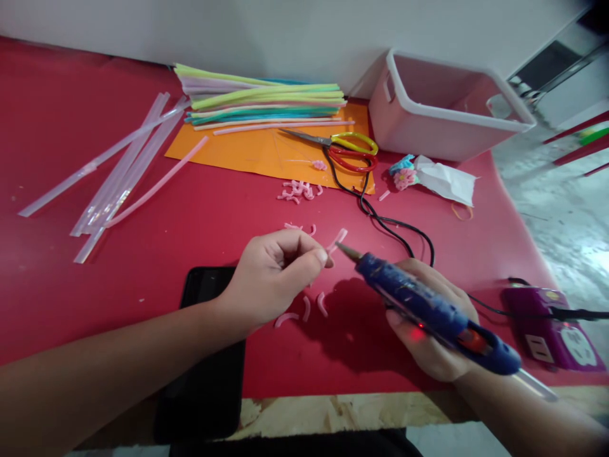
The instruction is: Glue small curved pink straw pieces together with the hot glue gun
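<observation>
Head view had a red-covered worktop (57, 279) running back to a pale wall (285, 38), with grey floor (571, 235) showing past the right side. Along the back sat a pink bin (419, 130) and a bundle of fuzzy sticks (271, 98) on an orange sheet (252, 152), scissors (325, 141) just in front. Clear sticks (126, 165) lay crossed at back left.

Front edge was the tight bit: red stopped at a pale, woody-looking strip, and a phone (209, 393) under the left forearm stuck out past the red. A purple power strip (549, 327) sat by the right edge. Most room to move was the plain red at left, between the clear sticks and that forearm; the right side had a black cord (387, 220) looping through.

Left hand (280, 273) was pinching a pink strip (340, 237) above mid-worktop, curled pink bits (306, 308) below. Right hand (438, 304) was wrapped round a blue glue gun (413, 301), nozzle right at the strip; couldn't tell if it touched.
</observation>
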`<move>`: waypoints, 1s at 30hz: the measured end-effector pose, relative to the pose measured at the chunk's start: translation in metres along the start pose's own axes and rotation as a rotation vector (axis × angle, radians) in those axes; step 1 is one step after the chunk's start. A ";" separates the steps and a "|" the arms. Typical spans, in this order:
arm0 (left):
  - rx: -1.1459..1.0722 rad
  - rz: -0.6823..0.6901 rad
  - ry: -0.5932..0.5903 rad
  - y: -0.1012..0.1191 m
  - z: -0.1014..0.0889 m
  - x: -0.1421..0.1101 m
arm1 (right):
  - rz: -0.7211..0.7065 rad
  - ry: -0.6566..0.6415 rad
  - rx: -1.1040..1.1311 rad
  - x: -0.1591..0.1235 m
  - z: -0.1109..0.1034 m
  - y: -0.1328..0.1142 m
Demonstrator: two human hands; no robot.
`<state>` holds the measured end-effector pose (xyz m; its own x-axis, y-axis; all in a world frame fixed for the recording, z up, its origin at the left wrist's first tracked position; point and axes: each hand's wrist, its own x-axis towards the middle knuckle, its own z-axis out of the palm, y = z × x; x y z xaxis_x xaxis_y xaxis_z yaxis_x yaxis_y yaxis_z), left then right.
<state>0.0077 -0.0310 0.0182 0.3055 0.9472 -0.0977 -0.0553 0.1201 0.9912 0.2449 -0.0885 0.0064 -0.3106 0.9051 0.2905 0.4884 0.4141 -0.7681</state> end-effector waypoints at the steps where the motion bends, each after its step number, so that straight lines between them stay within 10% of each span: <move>1: 0.005 -0.015 -0.026 0.001 0.000 0.000 | 0.067 0.059 0.060 -0.001 0.001 0.002; 8: -0.116 -0.239 -0.365 0.005 0.002 0.000 | 0.396 0.161 0.705 0.015 0.010 0.001; 14: -0.225 -0.538 -0.650 0.010 0.000 0.005 | 0.523 0.100 0.842 0.017 0.011 -0.005; 30: -0.144 -0.630 -0.785 0.010 -0.005 0.005 | 0.490 0.021 0.915 0.016 0.008 -0.009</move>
<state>0.0038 -0.0232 0.0273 0.8533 0.2425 -0.4615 0.2334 0.6138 0.7541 0.2287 -0.0786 0.0136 -0.2261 0.9597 -0.1671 -0.2511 -0.2231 -0.9419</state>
